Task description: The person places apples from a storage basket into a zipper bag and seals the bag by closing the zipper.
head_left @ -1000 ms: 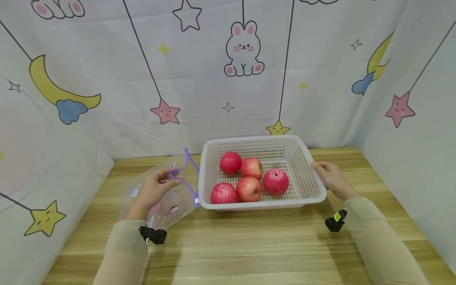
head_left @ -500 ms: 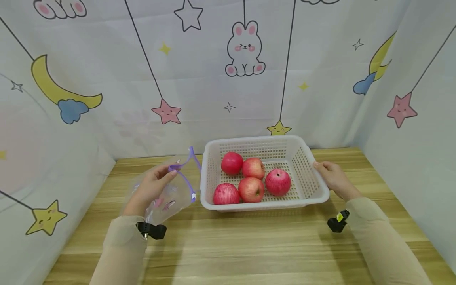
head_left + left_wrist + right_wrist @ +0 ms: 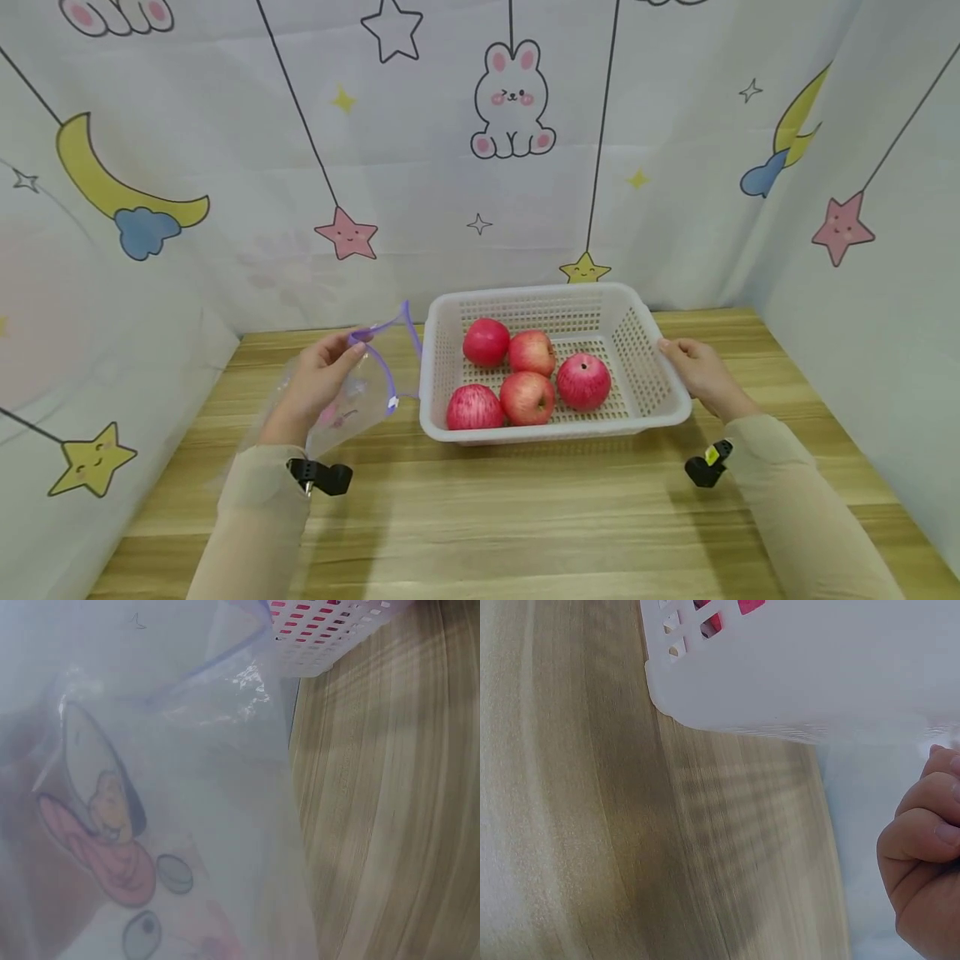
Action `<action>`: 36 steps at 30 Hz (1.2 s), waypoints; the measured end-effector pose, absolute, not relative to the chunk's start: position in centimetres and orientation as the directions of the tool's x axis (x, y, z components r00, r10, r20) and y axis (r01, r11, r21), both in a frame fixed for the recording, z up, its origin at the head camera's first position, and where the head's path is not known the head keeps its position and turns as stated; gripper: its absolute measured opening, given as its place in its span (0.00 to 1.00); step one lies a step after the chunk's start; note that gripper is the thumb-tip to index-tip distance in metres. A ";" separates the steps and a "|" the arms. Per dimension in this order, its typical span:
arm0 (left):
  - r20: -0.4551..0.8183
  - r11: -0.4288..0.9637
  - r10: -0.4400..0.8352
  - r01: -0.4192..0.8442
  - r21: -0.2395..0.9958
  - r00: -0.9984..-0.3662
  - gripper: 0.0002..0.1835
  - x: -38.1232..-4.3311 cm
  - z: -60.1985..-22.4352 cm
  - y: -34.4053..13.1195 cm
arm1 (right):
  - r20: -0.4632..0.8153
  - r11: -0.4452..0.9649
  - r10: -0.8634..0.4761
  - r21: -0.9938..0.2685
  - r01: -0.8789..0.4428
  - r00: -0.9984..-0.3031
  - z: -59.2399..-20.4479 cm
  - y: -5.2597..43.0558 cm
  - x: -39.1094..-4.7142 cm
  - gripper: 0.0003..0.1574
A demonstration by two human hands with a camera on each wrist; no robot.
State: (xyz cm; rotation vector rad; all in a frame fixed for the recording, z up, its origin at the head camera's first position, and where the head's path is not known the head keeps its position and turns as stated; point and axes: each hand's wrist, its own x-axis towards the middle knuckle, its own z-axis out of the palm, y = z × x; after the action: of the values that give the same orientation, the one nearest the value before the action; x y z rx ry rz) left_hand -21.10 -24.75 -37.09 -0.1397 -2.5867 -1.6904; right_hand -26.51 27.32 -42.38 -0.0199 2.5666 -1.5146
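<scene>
Between thumb and fingers, my left hand [image 3: 315,382] pinches the purple zip edge of a clear printed zip bag [image 3: 347,412]. The bag's mouth gapes toward the basket, and a white slider sits on the near side of the zip. In the left wrist view the bag [image 3: 180,802] covers most of the picture, with the hand blurred behind it. My right hand [image 3: 697,375] grips the right rim of a white plastic basket [image 3: 555,435]. Several red apples [image 3: 527,397] lie in its left and middle part. In the right wrist view curled fingers [image 3: 922,840] show beside the basket wall.
The basket stands on a wooden table [image 3: 525,517] near its back edge. A white curtain [image 3: 420,183] printed with stars, moons and rabbits hangs behind the table and along both sides.
My left hand has drawn the bag's edge slightly left and up, and the mouth has moved off the basket's side. The right hand and the basket stay nearly in place.
</scene>
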 end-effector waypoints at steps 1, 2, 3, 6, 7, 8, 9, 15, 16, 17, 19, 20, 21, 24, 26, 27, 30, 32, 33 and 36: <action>0.099 0.402 0.041 0.107 0.909 -0.994 0.26 -21.2 -37.1 -24.7 | -0.130 0.485 -0.093 -0.872 0.070 -0.987 -42.4 27.3 -26.5 0.43; 0.109 0.410 0.034 0.113 0.905 -0.993 0.26 -21.2 -37.1 -24.7 | -0.130 0.483 -0.094 -0.873 0.069 -0.987 -42.3 27.3 -26.6 0.43; 0.117 0.419 0.027 0.118 0.900 -0.993 0.26 -21.3 -37.0 -24.7 | -0.130 0.481 -0.094 -0.874 0.069 -0.987 -42.3 27.3 -26.6 0.42; 0.134 0.435 0.019 0.129 0.891 -0.991 0.26 -21.4 -36.8 -24.6 | -0.130 0.474 -0.101 -0.878 0.067 -0.986 -42.3 27.3 -26.6 0.42; 0.137 0.439 0.018 0.131 0.889 -0.990 0.26 -21.5 -36.8 -24.5 | -0.130 0.472 -0.104 -0.879 0.066 -0.986 -42.3 27.3 -26.6 0.42; 0.140 0.441 0.019 0.134 0.888 -0.990 0.26 -21.5 -36.7 -24.4 | -0.129 0.469 -0.105 -0.881 0.065 -0.986 -42.3 27.3 -26.6 0.42; 0.140 0.443 0.019 0.134 0.886 -0.990 0.26 -21.5 -36.6 -24.3 | -0.128 0.466 -0.106 -0.882 0.064 -0.986 -42.3 27.3 -26.5 0.42; 0.127 0.498 0.023 0.121 0.858 -0.992 0.25 -21.5 -36.2 -23.7 | -0.123 0.453 -0.103 -0.889 0.064 -0.987 -42.4 27.2 -26.3 0.40; 0.129 0.506 0.023 0.123 0.854 -0.991 0.25 -21.5 -36.2 -23.7 | -0.124 0.454 -0.100 -0.889 0.065 -0.987 -42.4 27.2 -26.3 0.39; 0.133 0.507 0.026 0.128 0.852 -0.991 0.25 -21.5 -36.2 -23.6 | -0.124 0.456 -0.096 -0.888 0.067 -0.988 -42.4 27.2 -26.3 0.39; 0.143 0.515 0.030 0.137 0.846 -0.989 0.24 -21.6 -36.2 -23.4 | -0.122 0.458 -0.090 -0.886 0.068 -0.988 -42.4 27.2 -26.3 0.38; 0.148 0.522 0.031 0.142 0.841 -0.988 0.24 -21.7 -36.2 -23.4 | -0.121 0.459 -0.088 -0.886 0.067 -0.989 -42.4 27.2 -26.3 0.38; 0.154 0.533 0.030 0.146 0.834 -0.988 0.24 -21.7 -36.2 -23.3 | -0.119 0.460 -0.087 -0.886 0.066 -0.989 -42.4 27.2 -26.3 0.38; 0.168 0.566 0.027 0.153 0.810 -0.985 0.24 -21.8 -36.1 -23.1 | -0.114 0.460 -0.085 -0.886 0.063 -0.990 -42.4 27.1 -26.3 0.38; 0.185 0.582 0.024 0.164 0.797 -0.983 0.23 -21.8 -36.1 -23.0 | -0.112 0.458 -0.086 -0.887 0.060 -0.990 -42.4 27.1 -26.4 0.38; 0.194 0.588 0.022 0.170 0.791 -0.981 0.22 -21.8 -36.0 -22.9 | -0.111 0.458 -0.086 -0.887 0.060 -0.990 -42.4 27.1 -26.4 0.37; 0.224 0.601 0.020 0.191 0.776 -0.974 0.21 -21.8 -35.9 -22.6 | -0.109 0.457 -0.086 -0.887 0.058 -0.990 -42.4 27.1 -26.4 0.37; 0.236 0.605 0.023 0.202 0.770 -0.971 0.20 -21.8 -35.8 -22.4 | -0.109 0.458 -0.084 -0.887 0.058 -0.991 -42.4 27.1 -26.4 0.37; 0.238 0.607 0.025 0.204 0.768 -0.971 0.20 -21.8 -35.8 -22.4 | -0.109 0.457 -0.084 -0.887 0.058 -0.991 -42.4 27.2 -26.4 0.37; 0.232 0.608 0.035 0.205 0.767 -0.972 0.20 -21.9 -35.7 -22.2 | -0.108 0.449 -0.089 -0.892 0.057 -0.990 -42.3 27.2 -26.4 0.37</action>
State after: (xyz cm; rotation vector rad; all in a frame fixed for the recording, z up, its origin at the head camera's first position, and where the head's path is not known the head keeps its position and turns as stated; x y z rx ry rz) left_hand -21.86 -22.24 -35.75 -0.1995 -2.6394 -1.2948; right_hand -26.36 27.19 -42.33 -0.0285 2.5527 -1.5798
